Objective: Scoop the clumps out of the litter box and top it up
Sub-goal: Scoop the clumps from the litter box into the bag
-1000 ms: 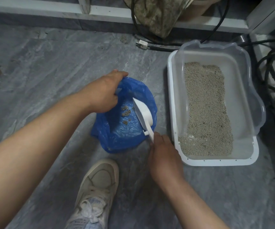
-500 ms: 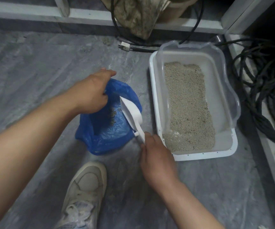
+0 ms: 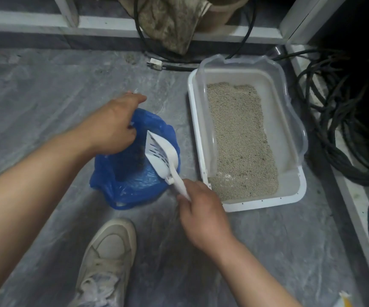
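Left hand (image 3: 112, 127) gripping the rim of a blue plastic bag (image 3: 132, 173) on the grey floor (image 3: 46, 89). Right hand (image 3: 203, 214) clasping the handle of a white slotted scoop (image 3: 161, 154), tilted over the bag's mouth. White litter box (image 3: 247, 206) just beside, granules (image 3: 241, 138) inside. Pale sneaker (image 3: 110, 251) below.

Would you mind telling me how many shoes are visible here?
1: a pale laced shoe on the grey floor, bottom centre, below the blue bag. A second may lie out of frame.
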